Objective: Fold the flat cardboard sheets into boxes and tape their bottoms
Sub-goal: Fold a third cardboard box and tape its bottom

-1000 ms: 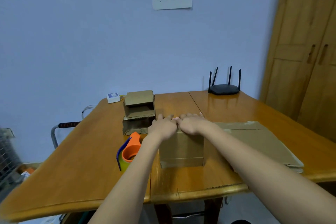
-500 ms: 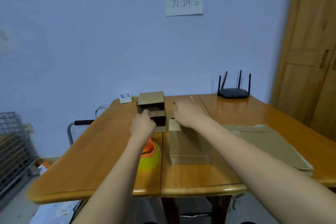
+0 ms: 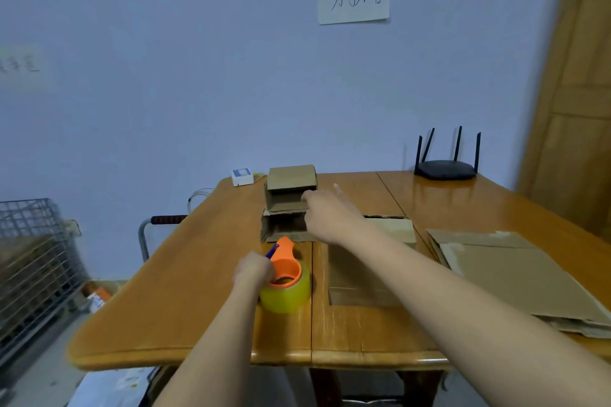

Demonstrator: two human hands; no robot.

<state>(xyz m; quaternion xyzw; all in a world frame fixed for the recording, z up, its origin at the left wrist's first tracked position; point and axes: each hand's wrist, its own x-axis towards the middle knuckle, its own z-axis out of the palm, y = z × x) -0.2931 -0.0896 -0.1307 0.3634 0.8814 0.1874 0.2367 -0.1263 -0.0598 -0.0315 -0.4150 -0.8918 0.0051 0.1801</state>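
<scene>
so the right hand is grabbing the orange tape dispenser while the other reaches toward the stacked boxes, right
Not quite: the head view shows the left hand gripping the orange tape dispenser, while the right hand reaches toward the stacked boxes.

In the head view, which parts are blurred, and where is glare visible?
Head view: the wire basket at the left edge and the wardrobe at the right are smeared; glare lies on the table below the router; the tape dispenser looks fairly sharp.
</scene>
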